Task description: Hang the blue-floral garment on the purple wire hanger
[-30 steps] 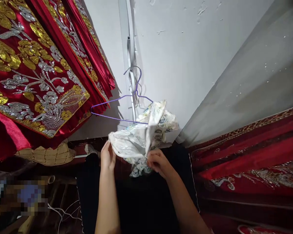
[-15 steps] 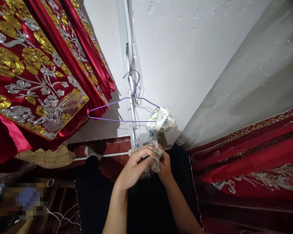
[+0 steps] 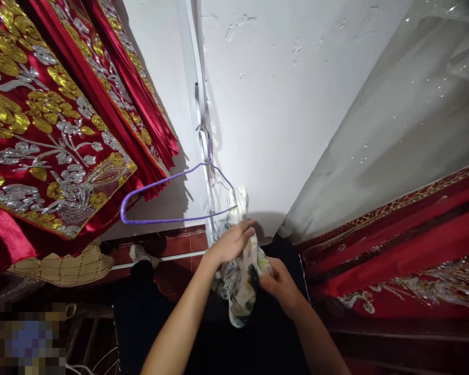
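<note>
A pale floral-print garment point(image 3: 243, 297) hangs bunched from the right end of a purple wire hanger point(image 3: 160, 222). The hanger's hook is on a white metal upright point(image 3: 203, 138), and its left end is bare. My left hand point(image 3: 231, 244) lies across the upper part of the cloth, fingers together and wrapped over it, thumb hidden. Lower on the right, my right hand point(image 3: 283, 285) has its thumb against the garment's edge and its fingers partly behind the cloth. What kind of garment it is cannot be made out from the folds.
Red clothing with gold and silver sequins point(image 3: 70, 125) hangs at the left, close to the hanger. Clear plastic sheeting point(image 3: 359, 156) and red embroidered cloth point(image 3: 422, 250) line the right. Behind is a white wall point(image 3: 269, 104); a shoe point(image 3: 144, 255) shows on the red-tiled floor.
The hanger has swung, its left end coming nearer and lower. The garment's gathered cloth has opened downward, and my right hand has moved right and down from beside my left.
</note>
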### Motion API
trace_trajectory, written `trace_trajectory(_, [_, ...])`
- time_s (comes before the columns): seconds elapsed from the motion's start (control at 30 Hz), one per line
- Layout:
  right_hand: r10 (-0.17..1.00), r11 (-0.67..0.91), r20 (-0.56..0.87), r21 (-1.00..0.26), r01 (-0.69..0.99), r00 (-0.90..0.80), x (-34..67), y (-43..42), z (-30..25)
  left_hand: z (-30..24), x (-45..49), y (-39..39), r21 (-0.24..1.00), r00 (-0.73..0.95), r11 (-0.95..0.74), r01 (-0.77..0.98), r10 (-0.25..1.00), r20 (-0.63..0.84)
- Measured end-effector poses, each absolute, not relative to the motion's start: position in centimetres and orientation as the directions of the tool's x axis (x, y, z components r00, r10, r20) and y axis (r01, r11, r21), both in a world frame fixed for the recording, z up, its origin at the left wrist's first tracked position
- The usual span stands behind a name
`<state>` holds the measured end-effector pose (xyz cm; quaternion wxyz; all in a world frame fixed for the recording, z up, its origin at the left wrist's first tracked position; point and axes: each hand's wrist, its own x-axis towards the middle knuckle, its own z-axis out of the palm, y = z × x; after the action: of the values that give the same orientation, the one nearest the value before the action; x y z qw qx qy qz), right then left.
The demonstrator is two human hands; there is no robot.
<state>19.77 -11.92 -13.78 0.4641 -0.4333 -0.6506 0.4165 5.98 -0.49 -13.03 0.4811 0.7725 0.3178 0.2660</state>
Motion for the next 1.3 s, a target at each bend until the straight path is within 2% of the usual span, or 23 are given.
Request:
trace_trajectory(0.07, [0.953, 0.205, 0.144, -0.954, 0.219, -0.265, 20.3, -12.2, -12.8, -14.0, 6.7, 0.0, 0.9, 0.686, -0.374, 0.226, 0.717, 0.126])
trace_trajectory(0.13, [0.961, 0.21, 0.131, -0.919, 0.334, -0.245, 21.1, -12.1, -12.1, -15.4, 6.5, -0.3, 0.886, 0.689, -0.387, 0.254, 0.715, 0.115])
trace_trajectory(0.23, [0.938, 0.335, 0.335, -0.809, 0.483, -0.09, 22.7, -11.3, -11.4, -17.7, 4.5, -1.7, 0.864, 0.663, -0.374, 0.338, 0.746, 0.064])
trace_trajectory(0.33, [0.829, 0.384, 0.544, -0.722, 0.576, 0.129, 24.5, -10.5, -10.3, -19.3, 0.8, -4.4, 0.86, 0.632, -0.322, 0.396, 0.775, -0.001])
trace_trajectory(0.43, [0.743, 0.413, 0.625, -0.709, 0.571, 0.239, 25.2, -9.9, -9.0, -19.3, -3.0, -7.4, 0.896, 0.592, -0.209, 0.391, 0.803, -0.071])
trace_trajectory(0.5, [0.745, 0.502, 0.651, -0.691, 0.521, 0.145, 24.5, -9.5, -8.4, -18.3, -4.7, -9.0, 0.92, 0.544, -0.15, 0.363, 0.836, -0.079])
trace_trajectory(0.57, [0.746, 0.621, 0.662, -0.659, 0.425, -0.065, 22.8, -9.2, -7.9, -16.9, -5.3, -9.9, 0.936, 0.479, -0.14, 0.324, 0.877, -0.034])
trace_trajectory(0.63, [0.719, 0.695, 0.623, -0.653, 0.302, -0.307, 20.5, -9.2, -7.7, -15.5, -4.8, -10.1, 0.947, 0.449, -0.169, 0.273, 0.893, 0.03])
trace_trajectory(0.7, [0.676, 0.704, 0.543, -0.676, 0.218, -0.499, 18.4, -9.3, -7.6, -14.7, -3.5, -10.0, 0.955, 0.485, -0.213, 0.207, 0.87, 0.089])
trace_trajectory(0.77, [0.653, 0.691, 0.466, -0.69, 0.216, -0.597, 17.1, -9.4, -7.4, -14.5, -2.2, -9.8, 0.949, 0.546, -0.257, 0.181, 0.829, 0.121])
trace_trajectory(0.83, [0.651, 0.701, 0.45, -0.665, 0.258, -0.611, 17.1, -9.1, -7.0, -14.9, -1.4, -9.7, 0.926, 0.539, -0.303, 0.223, 0.83, 0.142])
trace_trajectory(0.9, [0.676, 0.714, 0.482, -0.615, 0.334, -0.557, 18.0, -8.5, -6.2, -15.7, -1.9, -9.5, 0.896, 0.446, -0.32, 0.309, 0.88, 0.16])
trace_trajectory(1.0, [0.753, 0.655, 0.551, -0.585, 0.478, -0.358, 19.7, -6.7, -4.7, -16.2, -5.4, -8.7, 0.865, 0.241, -0.288, 0.411, 0.949, 0.201])
trace_trajectory(1.1, [0.823, 0.528, 0.556, -0.677, 0.512, -0.113, 20.2, -4.0, -4.0, -14.9, -10.3, -7.8, 0.835, 0.053, -0.279, 0.474, 0.956, 0.289])
trace_trajectory(1.2, [0.922, 0.366, 0.388, -0.852, 0.373, -0.019, 18.5, -0.8, -5.1, -12.1, -13.5, -7.8, 0.79, -0.031, -0.326, 0.52, 0.917, 0.398])
trace_trajectory(1.3, [0.977, 0.206, 0.212, -0.918, 0.34, -0.02, 16.3, 1.8, -7.6, -9.6, -13.9, -9.3, 0.809, 0.024, -0.445, 0.384, 0.881, 0.473])
